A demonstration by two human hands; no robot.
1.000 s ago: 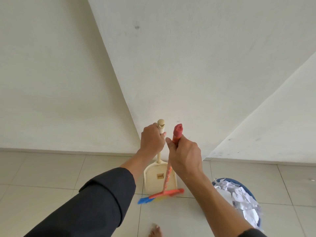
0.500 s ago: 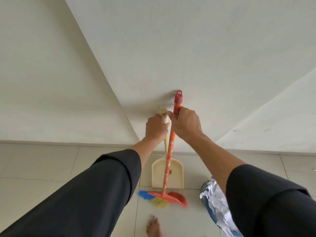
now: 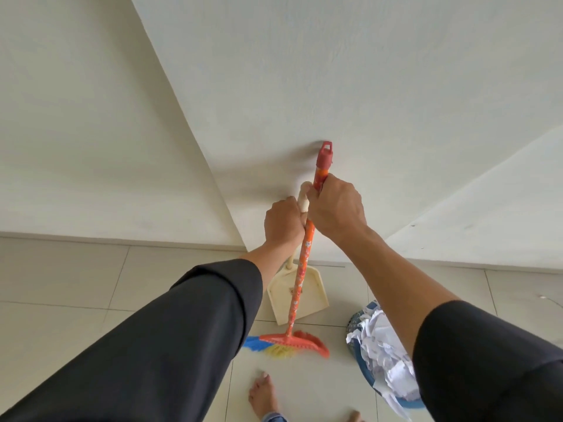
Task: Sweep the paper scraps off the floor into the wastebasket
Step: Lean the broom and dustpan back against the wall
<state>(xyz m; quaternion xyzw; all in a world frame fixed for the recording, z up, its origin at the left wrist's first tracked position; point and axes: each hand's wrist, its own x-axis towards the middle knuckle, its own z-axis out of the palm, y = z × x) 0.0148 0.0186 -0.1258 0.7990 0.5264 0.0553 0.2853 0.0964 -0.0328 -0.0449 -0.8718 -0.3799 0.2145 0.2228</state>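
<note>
Paper scraps (image 3: 385,354): heaped in blue wastebasket (image 3: 409,404), floor, lower right.
Broom (image 3: 300,278): upright, handle grasped by right hand (image 3: 335,208).
Dustpan (image 3: 307,295): upright, handle grasped by left hand (image 3: 283,222).

A single head-worn view is given, aimed forward and down at the floor (image 3: 76,300) and wall corner (image 3: 182,117), close above outstretched arms.

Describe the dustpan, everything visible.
The dustpan is cream, plastic-looking, with a flat scoop and a long thin handle ending in a rounded knob. It stands near upright by the wall, its open edge at the floor. The left hand grips the handle near the top. The broom crosses in front of it, hiding a small label.
</note>
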